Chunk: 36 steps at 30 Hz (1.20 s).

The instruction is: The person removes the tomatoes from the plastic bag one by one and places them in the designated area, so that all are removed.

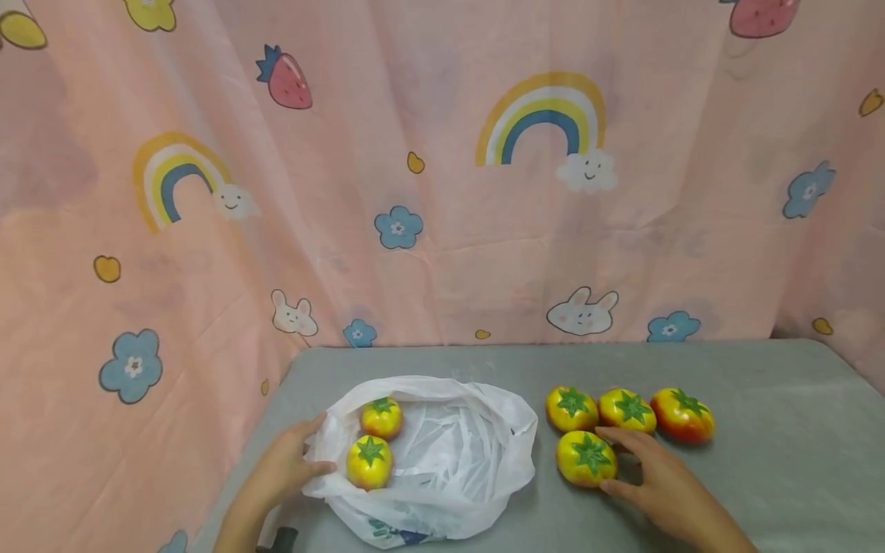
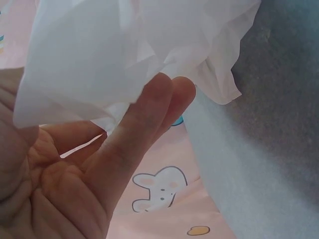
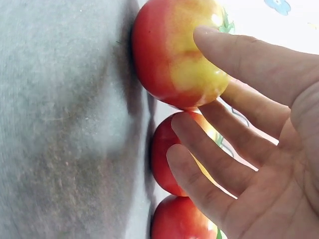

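Observation:
A white plastic bag (image 1: 508, 438) lies with its mouth spread wide on the grey table. Two yellow-and-red tomatoes with green star-shaped tops, a rear tomato (image 1: 382, 418) and a front tomato (image 1: 369, 463), sit inside at its left. My left hand (image 1: 286, 465) holds the bag's left rim, the thin plastic (image 2: 94, 64) passing between thumb and fingers. On the right, my right hand (image 1: 653, 476) reaches round the right side of the nearest loose tomato (image 1: 586, 459). Its thumb overlaps that tomato (image 3: 169, 55) in the right wrist view, and the fingers stretch out loosely.
Behind the nearest tomato stands a row: a left tomato (image 1: 571, 407), a middle tomato (image 1: 626, 409) and a right tomato (image 1: 683, 415). A pink patterned curtain (image 1: 442, 284) hangs along the back edge of the grey table (image 1: 781, 445). A small dark object (image 1: 283, 540) shows by the left forearm.

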Tool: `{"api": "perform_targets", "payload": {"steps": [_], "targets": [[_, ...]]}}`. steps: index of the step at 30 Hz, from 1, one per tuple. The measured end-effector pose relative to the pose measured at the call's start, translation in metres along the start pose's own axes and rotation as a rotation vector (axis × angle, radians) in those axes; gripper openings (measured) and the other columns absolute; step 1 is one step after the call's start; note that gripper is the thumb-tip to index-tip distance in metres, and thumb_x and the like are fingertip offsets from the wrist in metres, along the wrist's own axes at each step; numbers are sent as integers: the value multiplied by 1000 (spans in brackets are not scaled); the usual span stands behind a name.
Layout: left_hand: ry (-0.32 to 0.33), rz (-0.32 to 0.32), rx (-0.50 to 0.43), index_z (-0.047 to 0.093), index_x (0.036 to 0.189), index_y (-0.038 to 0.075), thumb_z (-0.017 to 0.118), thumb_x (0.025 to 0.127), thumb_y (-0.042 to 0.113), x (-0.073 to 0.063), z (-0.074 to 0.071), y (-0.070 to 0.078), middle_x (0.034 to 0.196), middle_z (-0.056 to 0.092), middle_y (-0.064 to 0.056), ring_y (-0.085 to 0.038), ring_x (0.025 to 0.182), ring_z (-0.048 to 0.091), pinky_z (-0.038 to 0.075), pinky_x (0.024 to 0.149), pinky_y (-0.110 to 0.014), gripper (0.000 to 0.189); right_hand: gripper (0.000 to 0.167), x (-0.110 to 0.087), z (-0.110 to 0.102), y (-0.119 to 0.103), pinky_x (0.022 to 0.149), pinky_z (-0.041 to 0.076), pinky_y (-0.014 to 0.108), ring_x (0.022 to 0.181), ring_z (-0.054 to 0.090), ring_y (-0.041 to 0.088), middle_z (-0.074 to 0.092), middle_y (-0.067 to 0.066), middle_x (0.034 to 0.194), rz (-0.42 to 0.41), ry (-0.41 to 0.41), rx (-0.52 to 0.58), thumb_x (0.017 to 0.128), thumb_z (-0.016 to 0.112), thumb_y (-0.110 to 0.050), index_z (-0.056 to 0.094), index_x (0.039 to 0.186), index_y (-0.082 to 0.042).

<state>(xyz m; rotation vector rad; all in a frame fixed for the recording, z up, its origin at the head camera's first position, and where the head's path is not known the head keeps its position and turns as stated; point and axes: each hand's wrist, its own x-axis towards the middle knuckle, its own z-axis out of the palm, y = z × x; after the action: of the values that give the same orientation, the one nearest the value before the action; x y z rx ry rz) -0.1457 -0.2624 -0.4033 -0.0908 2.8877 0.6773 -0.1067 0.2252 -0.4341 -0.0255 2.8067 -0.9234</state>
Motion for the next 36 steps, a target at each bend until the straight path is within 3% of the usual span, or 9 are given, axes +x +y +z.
{"api": "perform_targets", "payload": {"steps": [7, 16, 24, 30, 36], "targets": [[-3, 9, -8, 45, 148, 3, 87, 73, 31, 0, -1, 0, 141, 54, -27, -32, 106, 66, 57, 91, -51, 89, 78, -7, -7, -8, 105, 36, 71, 132, 46, 46, 49, 22, 146, -54, 51, -26, 78, 83, -40, 50, 143, -11], [-18, 61, -13, 45, 147, 0, 89, 69, 40, 0, -2, -2, 139, 56, -27, -29, 103, 66, 57, 91, -51, 98, 66, -11, -10, -65, 107, 38, 69, 135, 46, 44, 53, 15, 146, -177, 128, 26, 83, 80, -36, 54, 141, -18], [-31, 64, -38, 45, 147, -1, 92, 63, 39, -3, -4, -7, 141, 53, -29, -33, 105, 66, 58, 90, -50, 105, 60, -1, 16, -121, 107, 45, 61, 131, 53, 30, 56, 1, 143, -239, 57, 177, 83, 80, -32, 57, 137, -26], [-49, 29, -52, 44, 148, 2, 94, 59, 40, -1, -1, -6, 142, 53, -26, -32, 107, 65, 58, 90, -50, 110, 56, 9, 35, -146, 111, 42, 59, 133, 52, 28, 58, -1, 141, -368, 21, 256, 84, 79, -29, 59, 136, -22], [-46, 42, -31, 44, 148, 0, 94, 57, 39, -4, -1, -7, 142, 53, -26, -33, 108, 65, 57, 93, -51, 111, 56, 20, 56, -164, 112, 42, 56, 134, 51, 26, 56, 0, 143, -468, -62, 305, 88, 75, -32, 56, 139, -21]]}}
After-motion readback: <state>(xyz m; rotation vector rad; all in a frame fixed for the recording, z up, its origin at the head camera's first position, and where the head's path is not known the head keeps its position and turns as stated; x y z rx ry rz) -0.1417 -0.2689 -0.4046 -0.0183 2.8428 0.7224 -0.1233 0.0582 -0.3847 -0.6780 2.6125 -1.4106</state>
